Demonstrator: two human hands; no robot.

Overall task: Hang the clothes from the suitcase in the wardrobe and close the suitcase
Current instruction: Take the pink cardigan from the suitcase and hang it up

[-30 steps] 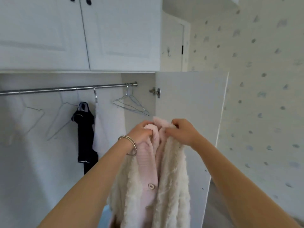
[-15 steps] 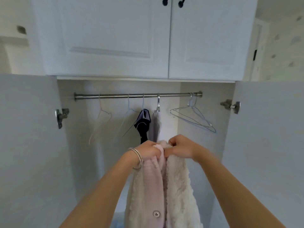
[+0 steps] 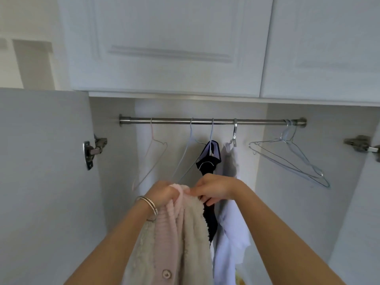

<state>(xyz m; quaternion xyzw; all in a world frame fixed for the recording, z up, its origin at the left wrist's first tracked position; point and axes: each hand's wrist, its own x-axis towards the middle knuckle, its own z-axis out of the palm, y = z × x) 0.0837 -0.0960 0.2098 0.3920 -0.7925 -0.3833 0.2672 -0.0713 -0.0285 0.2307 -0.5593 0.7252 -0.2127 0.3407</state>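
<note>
Now squarely before the rail, nearer than a second ago; left hand and right hand both gripping the cardigan by its collar (hanging apparently next).

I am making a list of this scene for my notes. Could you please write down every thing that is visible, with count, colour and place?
rail: one, steel, across the wardrobe top.
empty wire hangers: several, pale pink and pale blue, on the rail at left, middle and far right.
dark garment: one, navy, hanging at the middle.
white garment: one, hanging right of the navy one.
fluffy cardigan: one, cream and pink, buttoned, held up below the rail.
wardrobe doors: two, white, open at left and right.
upper cupboard doors: two, white, shut.
hinges: two, metal, one per side.
bangles: silver, on the left wrist.
left hand: grips the cardigan's top.
right hand: pinches the cardigan's top.
</note>
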